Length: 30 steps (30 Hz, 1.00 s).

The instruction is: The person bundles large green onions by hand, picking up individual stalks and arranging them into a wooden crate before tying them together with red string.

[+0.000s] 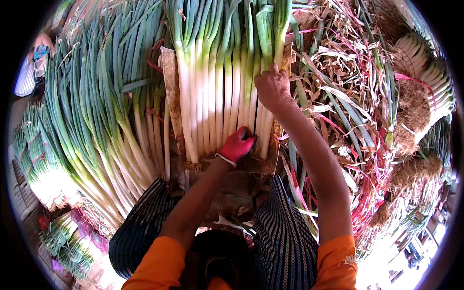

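A row of long green onions point(212, 96) lies side by side on a worn board point(170, 77) in front of me, white stems toward me and green leaves pointing away. My left hand point(237, 144), in a red glove, is closed at the root ends of the stalks, right of the row's middle. Its fingertips seem to grip the lower end of one green onion, partly hidden by the glove. Farther up, my right hand point(273, 88) is bare. It is curled in a fist on a green onion at the right side of the row, where white turns to green.
On the left lies a big pile of loose green onions point(106, 111), with tied bundles point(48, 169) beyond it. Dry husks and red strips point(338, 96) are heaped on the right. Bundles with brown roots point(411, 106) are stacked at the far right. Another person point(36, 65) shows at the upper left.
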Motion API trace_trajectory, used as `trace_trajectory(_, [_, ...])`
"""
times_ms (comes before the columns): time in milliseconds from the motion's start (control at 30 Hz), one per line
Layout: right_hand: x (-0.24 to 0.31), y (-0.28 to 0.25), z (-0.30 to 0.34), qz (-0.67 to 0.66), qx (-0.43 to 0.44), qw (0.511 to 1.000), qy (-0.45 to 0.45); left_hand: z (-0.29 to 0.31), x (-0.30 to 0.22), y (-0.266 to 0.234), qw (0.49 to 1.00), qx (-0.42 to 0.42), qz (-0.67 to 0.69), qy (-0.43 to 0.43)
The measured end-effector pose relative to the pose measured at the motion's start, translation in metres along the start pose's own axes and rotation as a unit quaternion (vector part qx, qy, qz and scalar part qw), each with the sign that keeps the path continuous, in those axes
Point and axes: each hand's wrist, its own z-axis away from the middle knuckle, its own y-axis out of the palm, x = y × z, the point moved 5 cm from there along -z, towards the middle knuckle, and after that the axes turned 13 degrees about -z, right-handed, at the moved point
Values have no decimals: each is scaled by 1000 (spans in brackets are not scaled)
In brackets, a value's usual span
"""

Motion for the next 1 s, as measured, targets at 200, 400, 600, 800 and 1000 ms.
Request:
trace_trajectory(200, [-7,3,-6,-40,15,998,35,1,-9,2,997,19,-69,-22])
trace_trajectory(400, [-6,3,-4,-68,-14,997,37,10,-26,4,989,6,-140,-40])
trace_trajectory(600, [-3,5,7,-52,-144,988,-4,14,-27,-6,994,22,-105,-38])
trace_trajectory(800, [7,-3,7,-52,-136,989,7,24,-19,-20,995,76,-20,57])
trace_trajectory(1000, [6,-2,11,-47,-126,990,30,25,-1,-98,951,113,249,-145])
